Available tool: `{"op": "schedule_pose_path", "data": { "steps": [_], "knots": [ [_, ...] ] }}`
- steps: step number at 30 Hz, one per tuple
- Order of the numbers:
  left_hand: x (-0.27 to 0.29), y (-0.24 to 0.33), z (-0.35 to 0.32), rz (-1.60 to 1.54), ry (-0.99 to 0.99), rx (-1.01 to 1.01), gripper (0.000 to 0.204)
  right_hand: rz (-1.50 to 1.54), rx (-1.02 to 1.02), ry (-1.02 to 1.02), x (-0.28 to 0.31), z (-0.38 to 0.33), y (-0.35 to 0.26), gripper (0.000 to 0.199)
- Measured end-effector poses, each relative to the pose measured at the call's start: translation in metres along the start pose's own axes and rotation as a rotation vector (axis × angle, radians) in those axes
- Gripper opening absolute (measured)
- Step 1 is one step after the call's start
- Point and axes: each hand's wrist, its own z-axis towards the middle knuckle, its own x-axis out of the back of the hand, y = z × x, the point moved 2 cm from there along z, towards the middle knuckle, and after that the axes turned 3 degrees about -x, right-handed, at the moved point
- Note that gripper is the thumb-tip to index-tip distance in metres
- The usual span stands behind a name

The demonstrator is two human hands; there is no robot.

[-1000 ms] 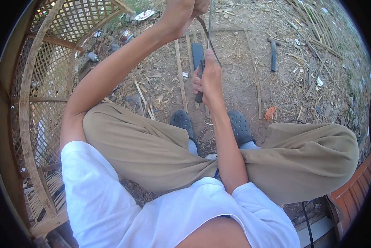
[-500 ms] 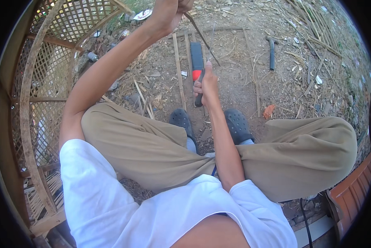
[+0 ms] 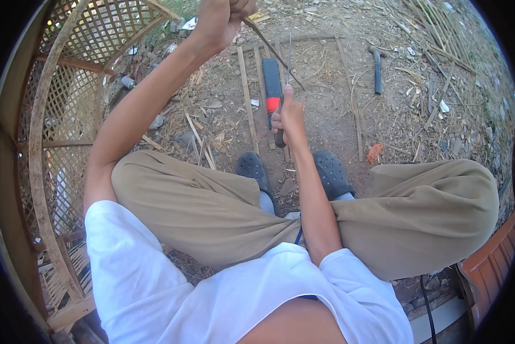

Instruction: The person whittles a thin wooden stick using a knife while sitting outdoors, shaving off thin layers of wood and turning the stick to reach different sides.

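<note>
My left hand (image 3: 226, 22), at the top of the view, is closed round a thin brown strip (image 3: 270, 47) that looks like wood or bamboo. The strip slants down to the right and its free end lies just beyond my right hand (image 3: 290, 120). That hand is wrapped round the black handle of a knife (image 3: 290, 54), thumb stretched along the top. Its narrow blade points away from me and crosses the strip; whether they touch I cannot tell. On the ground just left of the blade lies a long black object with a red band (image 3: 271, 77), partly hidden by my fingers.
A hammer (image 3: 377, 71) lies on the ground to the right. Wooden slats (image 3: 247, 97) form a frame on the dirt around the black object. A lattice panel (image 3: 68, 92) stands at the left, sticks (image 3: 441, 34) lie at the far right, and an orange-brown ribbed piece (image 3: 492, 258) is near right.
My left hand and the strip have shifted slightly left. The knife blade stands a little more upright in the view, and my right hand stays in nearly the same place.
</note>
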Motion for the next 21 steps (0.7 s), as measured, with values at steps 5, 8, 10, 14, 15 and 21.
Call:
{"op": "schedule_pose_path", "data": {
  "steps": [5, 8, 10, 14, 15, 21],
  "knots": [
    [-0.011, -0.002, 0.003, 0.007, 0.022, -0.006, 0.054, -0.286, 0.435, -0.022, 0.003, 0.022, 0.009, 0.060],
    [-0.005, -0.003, 0.004, -0.007, 0.037, -0.017, 0.054, -0.199, 0.105, 0.182, 0.027, 0.025, 0.034, 0.067],
    [0.001, -0.001, 0.006, 0.001, 0.045, -0.006, 0.054, -0.099, 0.047, 0.117, 0.029, 0.034, 0.029, 0.068],
    [-0.007, -0.003, 0.005, 0.018, 0.017, -0.007, 0.054, -0.235, 0.237, 0.084, 0.018, 0.037, 0.011, 0.070],
    [-0.011, -0.003, 0.007, 0.014, 0.009, -0.004, 0.055, -0.394, 0.466, 0.095, 0.015, 0.041, 0.011, 0.070],
    [0.009, -0.004, 0.012, 0.006, 0.019, 0.048, 0.055, -0.197, -0.094, 0.247, 0.067, 0.044, 0.062, 0.064]
  ]
}}
